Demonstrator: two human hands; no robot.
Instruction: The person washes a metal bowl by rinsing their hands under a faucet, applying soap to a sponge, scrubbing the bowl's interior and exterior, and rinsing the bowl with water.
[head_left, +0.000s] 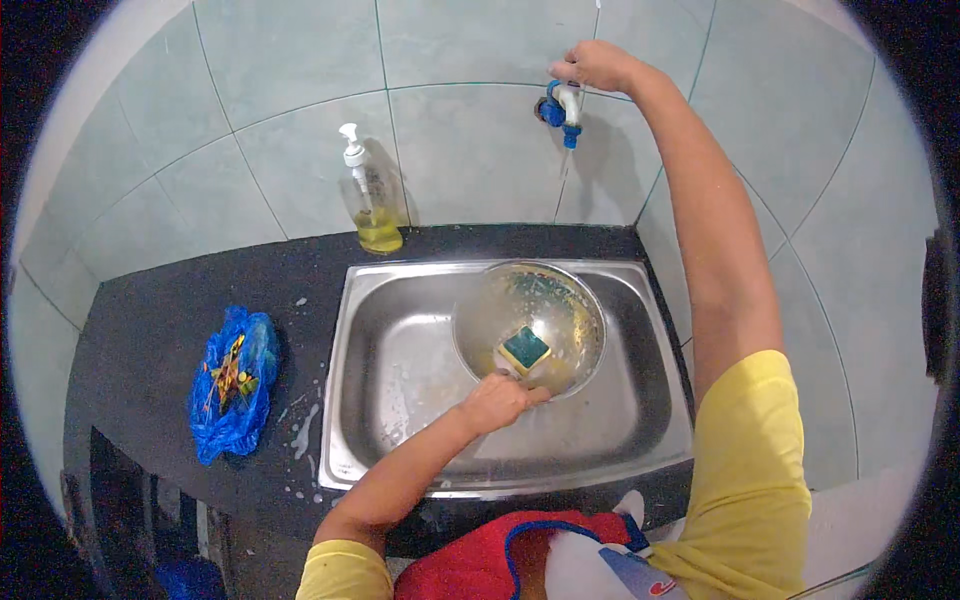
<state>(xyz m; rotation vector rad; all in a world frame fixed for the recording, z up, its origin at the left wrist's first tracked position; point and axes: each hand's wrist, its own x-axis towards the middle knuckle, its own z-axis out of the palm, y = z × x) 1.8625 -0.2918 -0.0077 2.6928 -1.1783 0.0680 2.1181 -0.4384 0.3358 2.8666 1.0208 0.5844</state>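
My left hand (499, 401) grips the near rim of a round metal bowl (480, 330) that sits tilted in the stainless steel sink (405, 360). Inside the bowl lies a sponge (527, 348) with a green scouring face and a yellow body, close to my left fingers. Foamy wet patches show on the bowl's inner wall. Up on the wall, my right hand (596, 66) is closed over the top of a white and blue tap (571, 105); its handle is hidden under my fingers. A thin stream of water (565, 163) shows below the spout.
A clear pump bottle (379, 217) with yellow liquid stands behind the sink on the black countertop (150, 322). Left of the sink lies an open blue plastic bag (234, 386) holding food scraps. Whitish splashes (304, 431) spot the counter beside the sink. A tiled wall (465, 150) rises behind.
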